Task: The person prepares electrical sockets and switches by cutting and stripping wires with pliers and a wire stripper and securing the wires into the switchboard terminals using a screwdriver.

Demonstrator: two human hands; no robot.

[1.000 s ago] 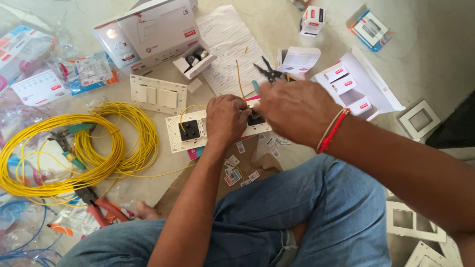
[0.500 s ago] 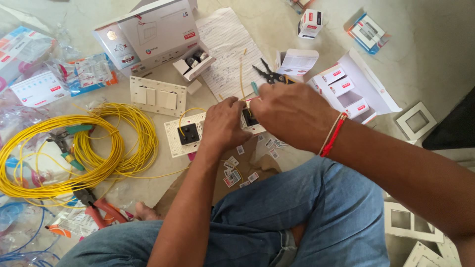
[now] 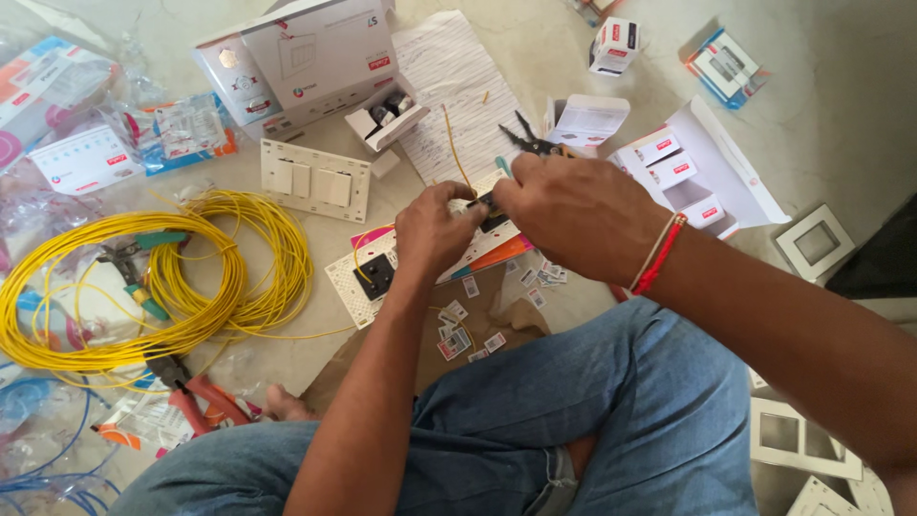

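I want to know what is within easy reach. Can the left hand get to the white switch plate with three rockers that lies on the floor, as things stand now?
Probably yes. The switch plate lies flat and uncovered, to the left of the left hand, with only bare floor between them. The hand is busy on the white socket plate, so it would have to let go first.

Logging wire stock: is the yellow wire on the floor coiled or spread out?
Coiled. The yellow wire lies in round overlapping loops on the floor, pliers resting on it.

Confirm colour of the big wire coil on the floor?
Yellow. The wire coil shows clearly in the head view, left of the left hand.
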